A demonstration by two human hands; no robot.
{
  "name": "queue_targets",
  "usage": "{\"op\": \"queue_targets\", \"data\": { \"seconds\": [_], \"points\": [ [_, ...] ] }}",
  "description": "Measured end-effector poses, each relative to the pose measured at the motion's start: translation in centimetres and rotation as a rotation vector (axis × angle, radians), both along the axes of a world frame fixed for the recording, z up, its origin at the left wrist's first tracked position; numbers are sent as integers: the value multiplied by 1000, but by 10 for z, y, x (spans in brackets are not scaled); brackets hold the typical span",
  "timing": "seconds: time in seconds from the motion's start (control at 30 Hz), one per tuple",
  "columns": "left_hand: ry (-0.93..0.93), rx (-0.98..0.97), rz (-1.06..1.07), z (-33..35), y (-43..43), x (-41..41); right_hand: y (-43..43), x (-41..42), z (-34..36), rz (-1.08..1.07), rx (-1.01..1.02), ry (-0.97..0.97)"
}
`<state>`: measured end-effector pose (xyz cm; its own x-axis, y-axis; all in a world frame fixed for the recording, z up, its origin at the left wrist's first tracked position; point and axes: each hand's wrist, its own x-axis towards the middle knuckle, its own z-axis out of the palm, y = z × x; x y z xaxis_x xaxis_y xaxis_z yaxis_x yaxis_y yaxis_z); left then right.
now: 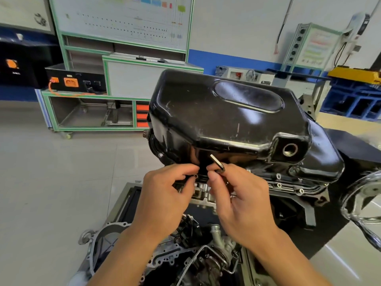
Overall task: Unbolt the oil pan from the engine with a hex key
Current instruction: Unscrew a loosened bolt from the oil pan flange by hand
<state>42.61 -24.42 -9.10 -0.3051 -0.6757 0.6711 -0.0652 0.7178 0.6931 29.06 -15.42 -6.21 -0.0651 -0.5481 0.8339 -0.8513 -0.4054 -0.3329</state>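
A glossy black oil pan [222,112] sits on top of the upturned engine [288,186], its open drain hole [289,150] facing me at the right. My right hand [239,199] pinches a small metal hex key [216,163], whose free end sticks up in front of the pan's near wall. My left hand [165,195] pinches with its fingertips at a bolt [195,176] on the pan's lower flange. Several more flange bolts [278,185] show along the right edge. The key's lower end is hidden by my fingers.
Loose engine parts and a metal housing [107,238] lie below my wrists. A chrome curved part [362,203] sits at the right. Green-framed training benches [92,112] and a blue rack [354,100] stand behind, with bare tiled floor to the left.
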Motion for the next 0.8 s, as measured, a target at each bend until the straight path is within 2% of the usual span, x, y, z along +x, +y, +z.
{"op": "queue_targets", "data": {
  "seconds": [0.2, 0.4, 0.57, 0.8],
  "points": [
    [-11, 53, -38, -14, 4, 2, 0, 2, -6, 43, 63, -13],
    [17, 97, -81, -14, 7, -4, -5, 5, -8, 21, -14, -40],
    [44, 96, -89, -16, 8, -4, -8, 9, -7, 7, 8, -47],
    [82, -106, -23, -11, 6, -12, -9, 15, -2, 23, 141, -64]
  ]
}}
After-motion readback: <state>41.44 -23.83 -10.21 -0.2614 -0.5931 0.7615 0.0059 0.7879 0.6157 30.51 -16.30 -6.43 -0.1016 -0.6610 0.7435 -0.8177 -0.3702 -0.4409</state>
